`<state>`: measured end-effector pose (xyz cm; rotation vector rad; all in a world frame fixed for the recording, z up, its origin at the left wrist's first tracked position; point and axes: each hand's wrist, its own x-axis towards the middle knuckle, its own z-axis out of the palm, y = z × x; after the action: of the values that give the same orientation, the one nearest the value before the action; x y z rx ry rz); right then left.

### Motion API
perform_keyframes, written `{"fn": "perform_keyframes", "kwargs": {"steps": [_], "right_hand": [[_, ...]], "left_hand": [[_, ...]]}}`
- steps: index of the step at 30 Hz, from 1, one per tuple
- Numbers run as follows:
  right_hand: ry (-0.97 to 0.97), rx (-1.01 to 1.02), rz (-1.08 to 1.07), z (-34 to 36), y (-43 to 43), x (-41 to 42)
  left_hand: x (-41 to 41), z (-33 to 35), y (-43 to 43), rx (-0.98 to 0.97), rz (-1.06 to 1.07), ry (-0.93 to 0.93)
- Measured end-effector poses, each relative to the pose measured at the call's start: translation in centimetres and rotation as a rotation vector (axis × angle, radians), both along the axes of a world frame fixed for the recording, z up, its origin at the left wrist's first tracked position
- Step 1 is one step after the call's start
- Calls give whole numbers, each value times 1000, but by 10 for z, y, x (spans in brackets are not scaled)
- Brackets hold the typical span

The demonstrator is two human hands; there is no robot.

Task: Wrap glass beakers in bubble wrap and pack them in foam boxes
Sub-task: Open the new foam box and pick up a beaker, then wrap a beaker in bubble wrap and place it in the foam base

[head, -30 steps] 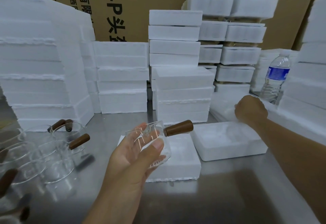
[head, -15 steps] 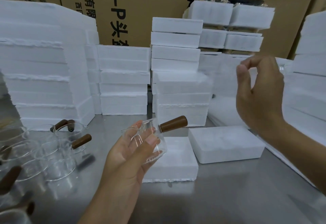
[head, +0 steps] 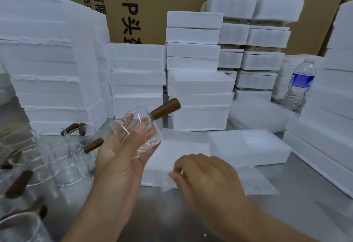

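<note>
My left hand (head: 122,157) grips a clear glass beaker (head: 141,129) with a brown wooden handle pointing up and right, lifted above the steel table. My right hand (head: 208,180) is low over the table in front of me and pinches a sheet of bubble wrap (head: 254,182) by its left edge. The sheet lies flat on the table, partly over a foam box half (head: 172,157). A second foam box half (head: 248,146) lies just right of the first one.
Several more glass beakers with wooden handles (head: 63,156) crowd the table's left side. Stacks of white foam boxes (head: 196,70) wall in the back and both sides. A water bottle (head: 299,87) stands at the right. Cardboard cartons (head: 133,9) rise behind.
My right hand has come from the bubble wrap stack at the right, up through the air, and down in front of me with a sheet. The beaker stays in my left hand.
</note>
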<state>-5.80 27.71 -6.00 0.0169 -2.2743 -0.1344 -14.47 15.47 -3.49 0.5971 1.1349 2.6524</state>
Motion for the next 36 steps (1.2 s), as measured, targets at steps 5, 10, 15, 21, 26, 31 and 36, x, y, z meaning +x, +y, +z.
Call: {"fn": "perform_keyframes", "kwargs": {"steps": [5,10,15,21,26,31,36], "right_hand": [[-45,103,-11,-4,-7,-4],[-43,49,-2,-7,-1,4],[11,-14,60,-12,6,10],[-2,-242,134,-11,12,12],[188,-536,196,2,23,11],[22,-399,180,12,37,10],[-202,-294,225,21,50,13]], "left_hand": [[2,-2,2,-6,7,23],[2,0,1,-10,49,11],[4,3,1,23,73,-29],[5,1,3,-33,99,-1],[4,-6,3,-200,110,104],[14,-8,3,-434,-4,342],[15,-12,6,-500,-46,376]]}}
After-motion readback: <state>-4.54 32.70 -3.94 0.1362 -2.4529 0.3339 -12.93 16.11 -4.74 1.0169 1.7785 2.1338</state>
